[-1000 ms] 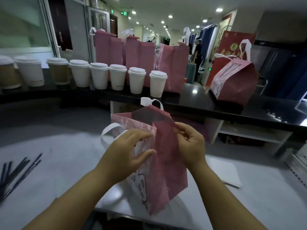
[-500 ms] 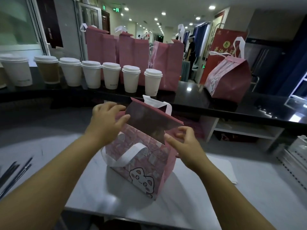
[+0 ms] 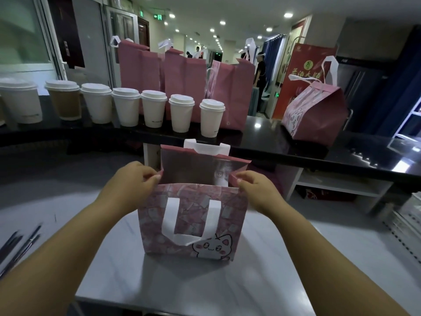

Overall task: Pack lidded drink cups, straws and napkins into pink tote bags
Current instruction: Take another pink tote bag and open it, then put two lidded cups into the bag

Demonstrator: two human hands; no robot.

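Both hands on a pink tote bag (image 3: pixel 193 215), upright on the white tabletop (image 3: pixel 205 288) and squarely between them. Left hand (image 3: pixel 134 180) at the bag's left top corner, thumb and forefinger pinched on the rim, remaining fingers curled. Right hand (image 3: pixel 255 190) at the right top corner, pinching the rim the same way. Mouth of the bag spread wide between the two grips, grey lining of the far wall on show. Near handle (image 3: pixel 191 222), white, hanging down the front face below the hands (a cartoon cat printed just under it, toward the right-hand side). Far handle (image 3: pixel 206 147) standing up just beyond the fingertips.

Beyond the hands, on a raised black tabletop (image 3: pixel 273 142): a row of lidded cups (image 3: pixel 155 110) stretching away to the left, mostly white, one brown cup (image 3: pixel 66 100) among them. Behind the row, tall pink bags (image 3: pixel 184 87) standing side by side. Farther out past the right hand, a second cat-print bag (image 3: pixel 314 115), top closed, handles up. Well to the left of the left forearm, dark straws (image 3: pixel 20 245) lying loose on the white tabletop, blurred at the frame's edge.
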